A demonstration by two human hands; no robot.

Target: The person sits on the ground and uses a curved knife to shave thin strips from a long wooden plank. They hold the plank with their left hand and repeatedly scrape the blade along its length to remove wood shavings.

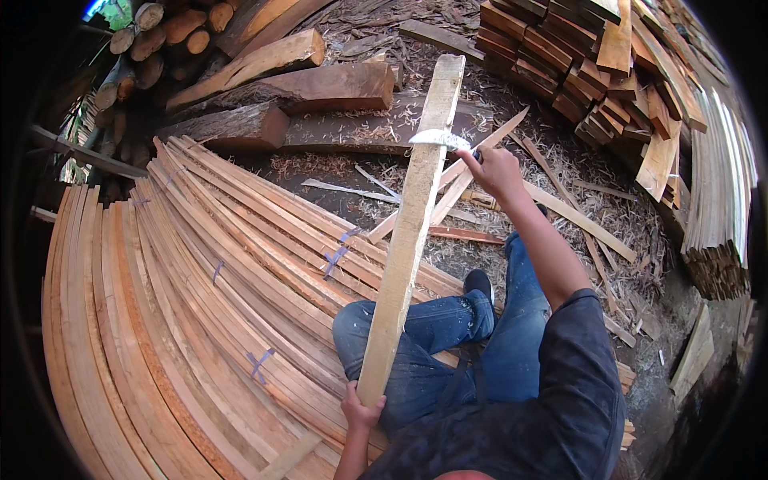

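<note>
A dark sleeve (560, 384) and blue-jeaned legs (448, 336) are seen nearest the lens, the person being seated among cut wood. The near end of a long pale wooden slat (412, 216) is clasped by the left hand (362, 410), fingers wrapped round its lower end just above the lap. The slat is held tilted away from the body, its far end reaching out over the chip-strewn ground (560, 172). A curved blade (438, 139), apparently a machete or large knife, is gripped at its handle by the right hand (496, 170), and its edge is laid across the upper part of the slat, touching or just above the wood; which of the two cannot be told.

The step in hand is judged to be the trimming or shaving of the slat's edge with the blade. A downward stroke along the grain would seem to be called for next, with the slat kept firmly braced by the lower hand and that hand kept well clear of the blade's path.

A broad fan of finished slats (184, 320) is spread to the left. Heavy timber blocks (320, 88) and round logs (160, 36) lie beyond, and stacked short boards (576, 64) are piled to the right.
</note>
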